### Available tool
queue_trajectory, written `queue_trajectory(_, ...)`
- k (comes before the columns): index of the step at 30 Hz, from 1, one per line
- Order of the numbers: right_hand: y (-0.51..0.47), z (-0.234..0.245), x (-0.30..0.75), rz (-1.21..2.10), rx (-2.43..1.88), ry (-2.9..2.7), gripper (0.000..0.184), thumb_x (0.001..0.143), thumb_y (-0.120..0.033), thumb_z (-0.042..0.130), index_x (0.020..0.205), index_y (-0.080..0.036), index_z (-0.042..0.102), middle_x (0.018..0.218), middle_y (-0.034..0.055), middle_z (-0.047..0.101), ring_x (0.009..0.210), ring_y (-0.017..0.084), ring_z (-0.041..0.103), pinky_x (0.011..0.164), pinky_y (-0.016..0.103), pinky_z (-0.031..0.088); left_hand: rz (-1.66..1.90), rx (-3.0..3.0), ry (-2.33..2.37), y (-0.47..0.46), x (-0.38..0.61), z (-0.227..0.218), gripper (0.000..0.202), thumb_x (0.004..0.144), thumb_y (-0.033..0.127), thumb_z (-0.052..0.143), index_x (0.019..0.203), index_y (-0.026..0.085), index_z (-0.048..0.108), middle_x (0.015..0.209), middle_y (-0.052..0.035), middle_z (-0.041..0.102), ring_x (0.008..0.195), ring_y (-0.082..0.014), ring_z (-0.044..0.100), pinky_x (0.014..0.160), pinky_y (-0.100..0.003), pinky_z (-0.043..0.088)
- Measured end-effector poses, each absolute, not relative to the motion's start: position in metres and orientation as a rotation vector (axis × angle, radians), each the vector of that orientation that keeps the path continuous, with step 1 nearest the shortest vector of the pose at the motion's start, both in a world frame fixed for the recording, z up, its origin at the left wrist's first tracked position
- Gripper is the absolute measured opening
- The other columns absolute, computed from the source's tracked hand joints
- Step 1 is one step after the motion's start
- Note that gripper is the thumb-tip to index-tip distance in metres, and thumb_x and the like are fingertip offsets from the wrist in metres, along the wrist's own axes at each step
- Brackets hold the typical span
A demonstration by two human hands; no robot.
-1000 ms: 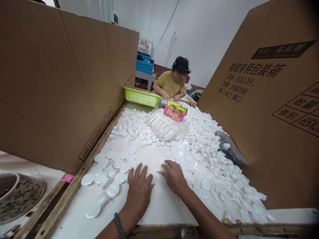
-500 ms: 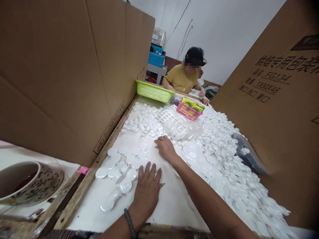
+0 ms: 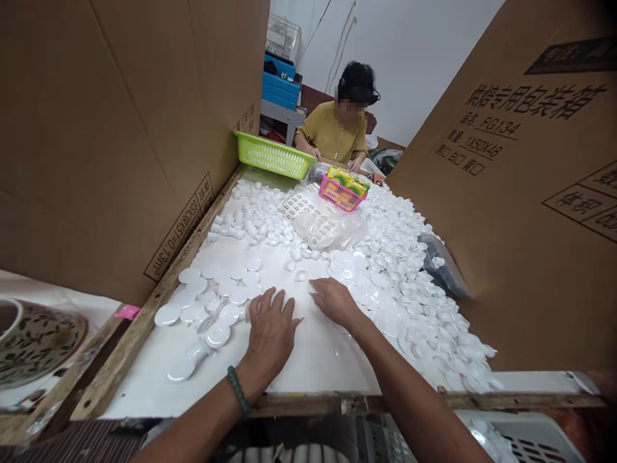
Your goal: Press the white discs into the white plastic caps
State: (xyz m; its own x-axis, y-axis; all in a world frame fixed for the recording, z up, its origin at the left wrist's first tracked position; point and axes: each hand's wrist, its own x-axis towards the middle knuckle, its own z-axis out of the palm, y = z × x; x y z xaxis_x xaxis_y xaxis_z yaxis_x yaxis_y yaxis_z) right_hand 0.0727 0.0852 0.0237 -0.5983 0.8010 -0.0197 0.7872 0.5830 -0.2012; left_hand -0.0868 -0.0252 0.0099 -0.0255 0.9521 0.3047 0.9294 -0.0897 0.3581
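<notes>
My left hand [image 3: 270,334], wearing a bead bracelet, rests on the white tabletop with bent, spread fingers. Its fingertips are beside a loose group of flat, glossy white discs [image 3: 218,335]; I cannot tell whether they touch. My right hand [image 3: 337,302] is just to the right, its index finger and thumb apart and pointing left. Nothing shows between them. A small round white piece [image 3: 301,276] lies just beyond its index fingertip. Larger white discs [image 3: 347,273] spread beyond that hand, and a thick heap of white pieces [image 3: 414,302] covers the table's right side.
Tall cardboard boxes flank the table left [image 3: 144,128] and right [image 3: 520,257]. Further back are a plastic bag [image 3: 328,225], a pink basket [image 3: 342,195] of yellow packets and a green basket [image 3: 274,157]. A person [image 3: 344,122] sits opposite. A patterned pot [image 3: 43,341] stands at lower left.
The camera view has shifted, moving the scene up and left. My right hand has drawn back from the small pieces, its thumb and index finger now apart. My left fingers are more bent.
</notes>
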Motion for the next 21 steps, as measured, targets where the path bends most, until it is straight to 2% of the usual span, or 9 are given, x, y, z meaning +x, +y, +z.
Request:
queue_trajectory(3,0.079,0.021,0.074,0.271,-1.464,-2.653,0.025,0.084,-0.017,0.044,0.098,-0.020,0.064,0.095,0.0051,0.066,0.090,0.019,0.057,0.074,0.027,0.041,0.721,2.146,1.957,-0.021,-0.080,0.016,0.020,0.085,0.025,0.047,0.100,0.017,0.055,0.108,-0.0098,0.057,0.104,-0.0264,0.047,0.083,-0.040,0.040)
queue_trajectory(6,0.076,0.019,0.079,0.390,-1.547,-2.465,0.026,0.085,-0.019,0.042,0.095,-0.020,0.066,0.089,0.0048,0.068,0.081,0.018,0.060,0.071,0.027,0.042,0.684,2.106,1.886,-0.018,-0.073,0.017,0.018,0.087,0.024,0.043,0.099,0.015,0.054,0.100,-0.0088,0.058,0.093,-0.0221,0.050,0.078,-0.035,0.041)
queue_trajectory(11,0.068,0.011,0.082,0.761,-1.494,-2.140,0.024,0.082,-0.026,0.049,0.098,-0.022,0.066,0.085,0.0018,0.068,0.076,0.016,0.060,0.071,0.027,0.045,0.570,2.171,1.970,-0.012,-0.073,0.015,0.014,0.084,0.023,0.048,0.094,0.016,0.054,0.094,-0.0072,0.059,0.087,-0.0236,0.048,0.074,-0.037,0.036)
queue_trajectory(14,0.062,0.007,0.078,0.947,-1.493,-2.000,0.023,0.077,-0.032,0.056,0.094,-0.020,0.067,0.075,0.0007,0.065,0.068,0.015,0.059,0.064,0.026,0.046,0.461,2.238,2.031,-0.010,-0.082,0.009,0.009,0.084,0.019,0.046,0.087,0.018,0.055,0.088,-0.0065,0.059,0.085,-0.0242,0.047,0.072,-0.037,0.033)
queue_trajectory(16,0.059,0.006,0.075,1.048,-1.449,-1.995,0.024,0.076,-0.035,0.059,0.092,-0.019,0.067,0.071,-0.0001,0.063,0.065,0.015,0.058,0.059,0.025,0.045,0.426,2.252,2.077,-0.011,-0.090,0.005,0.014,0.085,0.016,0.042,0.084,0.017,0.055,0.086,-0.0069,0.059,0.084,-0.0238,0.047,0.071,-0.037,0.031)
queue_trajectory(18,0.058,0.007,0.070,1.061,-1.393,-2.060,0.023,0.077,-0.036,0.058,0.090,-0.020,0.067,0.069,-0.0008,0.063,0.064,0.014,0.057,0.059,0.024,0.044,0.421,2.248,2.125,-0.013,-0.099,0.002,0.018,0.086,0.014,0.039,0.083,0.017,0.056,0.085,-0.0072,0.059,0.084,-0.0235,0.047,0.071,-0.036,0.030)
queue_trajectory(21,0.062,0.013,0.065,0.894,-1.372,-2.131,0.019,0.083,-0.029,0.051,0.087,-0.021,0.068,0.073,-0.0001,0.065,0.069,0.014,0.058,0.065,0.025,0.044,0.440,2.227,2.183,-0.017,-0.107,0.001,0.018,0.086,0.013,0.039,0.083,0.017,0.056,0.084,-0.0071,0.059,0.084,-0.0233,0.047,0.072,-0.036,0.030)
